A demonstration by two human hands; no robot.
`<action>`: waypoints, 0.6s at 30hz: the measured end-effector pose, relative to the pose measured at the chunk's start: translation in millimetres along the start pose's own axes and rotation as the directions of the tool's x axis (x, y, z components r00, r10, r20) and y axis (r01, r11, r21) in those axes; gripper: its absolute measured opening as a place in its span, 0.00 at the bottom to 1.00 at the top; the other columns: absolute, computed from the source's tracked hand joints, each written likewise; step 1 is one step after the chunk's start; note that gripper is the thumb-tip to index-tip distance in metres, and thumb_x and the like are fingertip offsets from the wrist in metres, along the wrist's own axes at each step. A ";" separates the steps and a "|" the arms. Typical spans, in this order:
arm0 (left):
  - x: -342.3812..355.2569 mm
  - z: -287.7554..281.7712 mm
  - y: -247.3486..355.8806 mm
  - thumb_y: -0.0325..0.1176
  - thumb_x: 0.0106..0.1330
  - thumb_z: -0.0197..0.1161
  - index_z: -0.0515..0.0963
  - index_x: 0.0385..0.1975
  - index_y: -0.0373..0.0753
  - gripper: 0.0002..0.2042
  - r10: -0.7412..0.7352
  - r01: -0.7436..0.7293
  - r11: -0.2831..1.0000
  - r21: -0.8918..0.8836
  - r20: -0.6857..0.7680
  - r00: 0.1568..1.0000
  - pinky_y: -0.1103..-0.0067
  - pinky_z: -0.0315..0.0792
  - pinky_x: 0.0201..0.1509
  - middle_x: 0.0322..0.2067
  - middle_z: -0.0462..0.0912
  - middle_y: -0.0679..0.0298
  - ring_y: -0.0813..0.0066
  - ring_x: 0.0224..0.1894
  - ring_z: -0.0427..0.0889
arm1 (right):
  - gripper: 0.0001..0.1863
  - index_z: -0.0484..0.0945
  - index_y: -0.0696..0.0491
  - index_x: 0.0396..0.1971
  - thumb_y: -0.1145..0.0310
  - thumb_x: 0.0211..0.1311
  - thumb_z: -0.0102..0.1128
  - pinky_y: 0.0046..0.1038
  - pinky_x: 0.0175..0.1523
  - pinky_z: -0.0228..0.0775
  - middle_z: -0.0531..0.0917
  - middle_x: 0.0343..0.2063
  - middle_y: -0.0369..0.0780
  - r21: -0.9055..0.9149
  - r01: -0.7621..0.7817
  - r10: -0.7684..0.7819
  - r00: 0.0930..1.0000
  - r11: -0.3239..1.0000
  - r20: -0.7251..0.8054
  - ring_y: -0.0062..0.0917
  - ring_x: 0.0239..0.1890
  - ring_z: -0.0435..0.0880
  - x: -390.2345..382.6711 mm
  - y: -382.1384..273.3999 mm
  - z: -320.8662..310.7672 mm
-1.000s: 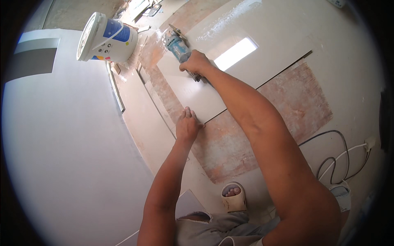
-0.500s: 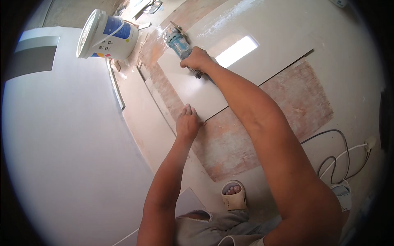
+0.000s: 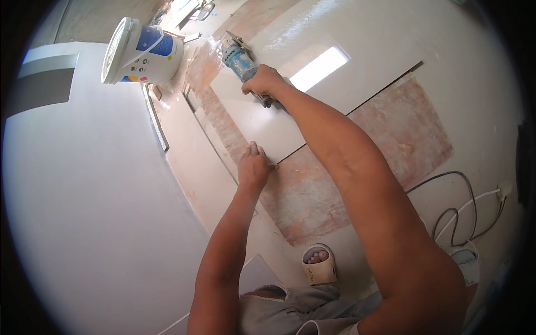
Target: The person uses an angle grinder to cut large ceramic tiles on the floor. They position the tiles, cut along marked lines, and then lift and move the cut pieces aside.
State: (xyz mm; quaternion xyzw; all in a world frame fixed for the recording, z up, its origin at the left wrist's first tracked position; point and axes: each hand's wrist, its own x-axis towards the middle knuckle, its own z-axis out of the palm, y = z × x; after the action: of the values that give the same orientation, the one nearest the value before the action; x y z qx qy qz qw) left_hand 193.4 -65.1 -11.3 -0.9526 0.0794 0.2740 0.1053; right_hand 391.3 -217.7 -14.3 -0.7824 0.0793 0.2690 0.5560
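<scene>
My right hand (image 3: 262, 81) grips a dusty teal angle grinder (image 3: 237, 59) over a large glossy white tile (image 3: 379, 39), which reflects a bright rectangle. The disc is at the tool's far end. My left hand (image 3: 254, 164) rests with outstretched fingers on the near left corner of that tile. A mottled pinkish board or sheet (image 3: 396, 128) lies under the tile and shows along its near and left sides.
A white bucket with a blue label (image 3: 123, 47) stands at the upper left beside narrow offcuts (image 3: 158, 125). A large pale panel (image 3: 100, 190) fills the left. Coiled cables (image 3: 474, 206) lead to a plug at the right. My sandalled foot (image 3: 318, 263) is at bottom centre.
The view has shifted very slightly. Both hands, the grinder and the tile stay practically where they were.
</scene>
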 end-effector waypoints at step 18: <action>-1.9 2.8 -0.7 0.51 0.56 0.73 0.70 0.62 0.25 0.41 0.015 -0.016 1.000 -0.012 -0.074 0.997 0.69 0.65 0.71 0.68 0.65 0.40 0.52 0.70 0.67 | 0.40 0.77 0.60 0.52 0.56 0.36 0.76 0.30 0.54 0.80 0.85 0.49 0.48 -0.047 -0.004 0.003 1.000 0.999 -0.009 0.35 0.50 0.87 -1.7 1.5 -0.1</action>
State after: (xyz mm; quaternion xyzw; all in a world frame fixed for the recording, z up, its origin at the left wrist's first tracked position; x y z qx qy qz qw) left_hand 190.6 -63.6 -12.5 -0.9622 0.0888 0.2398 0.0939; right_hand 389.2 -218.7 -14.7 -0.7964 0.0767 0.2684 0.5365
